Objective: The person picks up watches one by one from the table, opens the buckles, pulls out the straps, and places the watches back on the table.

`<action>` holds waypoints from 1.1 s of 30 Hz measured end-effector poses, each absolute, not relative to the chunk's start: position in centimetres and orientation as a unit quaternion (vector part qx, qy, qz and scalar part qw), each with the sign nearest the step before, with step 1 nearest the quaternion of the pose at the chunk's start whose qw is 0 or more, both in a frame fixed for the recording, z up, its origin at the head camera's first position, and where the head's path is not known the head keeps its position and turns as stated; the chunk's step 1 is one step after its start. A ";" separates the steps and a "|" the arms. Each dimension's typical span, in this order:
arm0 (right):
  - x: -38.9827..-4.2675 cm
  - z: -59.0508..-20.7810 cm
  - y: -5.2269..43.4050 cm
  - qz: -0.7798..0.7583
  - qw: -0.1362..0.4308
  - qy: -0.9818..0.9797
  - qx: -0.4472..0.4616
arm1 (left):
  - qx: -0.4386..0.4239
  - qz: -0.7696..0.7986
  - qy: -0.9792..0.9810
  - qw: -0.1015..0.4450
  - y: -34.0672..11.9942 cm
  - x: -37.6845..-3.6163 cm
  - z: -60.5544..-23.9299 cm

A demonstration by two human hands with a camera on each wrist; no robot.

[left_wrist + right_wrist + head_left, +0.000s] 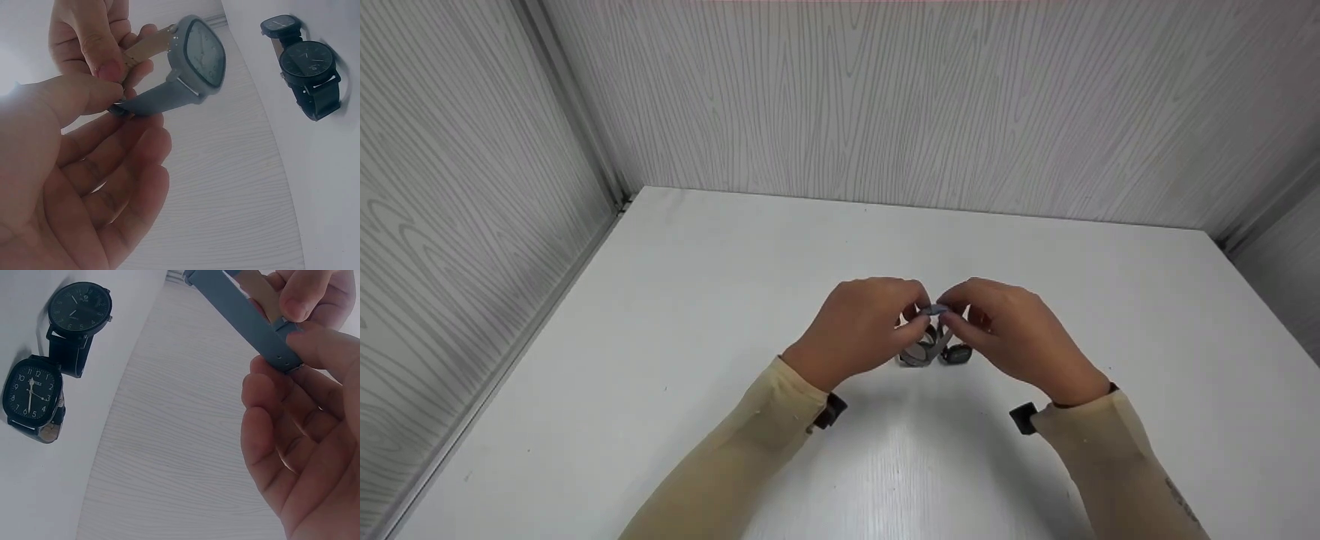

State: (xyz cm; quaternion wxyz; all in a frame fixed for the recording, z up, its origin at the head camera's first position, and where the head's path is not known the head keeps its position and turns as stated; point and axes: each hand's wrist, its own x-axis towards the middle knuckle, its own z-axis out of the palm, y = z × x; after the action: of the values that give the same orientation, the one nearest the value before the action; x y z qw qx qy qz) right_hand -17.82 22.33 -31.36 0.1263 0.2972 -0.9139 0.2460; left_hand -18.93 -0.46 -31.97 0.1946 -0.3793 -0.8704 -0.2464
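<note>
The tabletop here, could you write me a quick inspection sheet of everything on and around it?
Surface: white table, faint wood grain.
Job's things: grey-blue watch, held above the table by its strap ends.
Clutter: two black watches, one round, one square, lying side by side on the table.
Hands: left hand and right hand meet over the watch; fingers of each pinch a strap end.
Cables: nothing seen.
Surroundings: pale wood-grain wall panels on three sides; cream sleeves.

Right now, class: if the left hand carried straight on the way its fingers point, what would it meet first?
Probably the right hand, which already faces it across the grey watch that the left hand pinches by the strap; depth is uncertain.
</note>
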 end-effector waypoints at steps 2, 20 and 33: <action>-17.8 -31.3 22.3 0.243 0.128 -0.915 0.295 | -0.380 -0.249 -0.870 0.195 -0.5 -18.9 -31.9; -17.9 -31.2 22.5 0.240 0.124 -0.924 0.270 | -0.356 -0.253 -0.887 0.151 -0.6 -19.2 -31.9; -17.8 -31.0 22.6 0.274 0.117 -0.913 0.278 | -0.356 -0.256 -0.887 0.146 -0.6 -19.2 -31.8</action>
State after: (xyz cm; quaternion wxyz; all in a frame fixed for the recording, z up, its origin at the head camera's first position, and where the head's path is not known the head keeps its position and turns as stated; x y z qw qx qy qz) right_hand -17.82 22.57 -30.96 0.1173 0.2776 -0.9133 0.2739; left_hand -19.16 -0.58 -31.85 0.1459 -0.3556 -0.8871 -0.2557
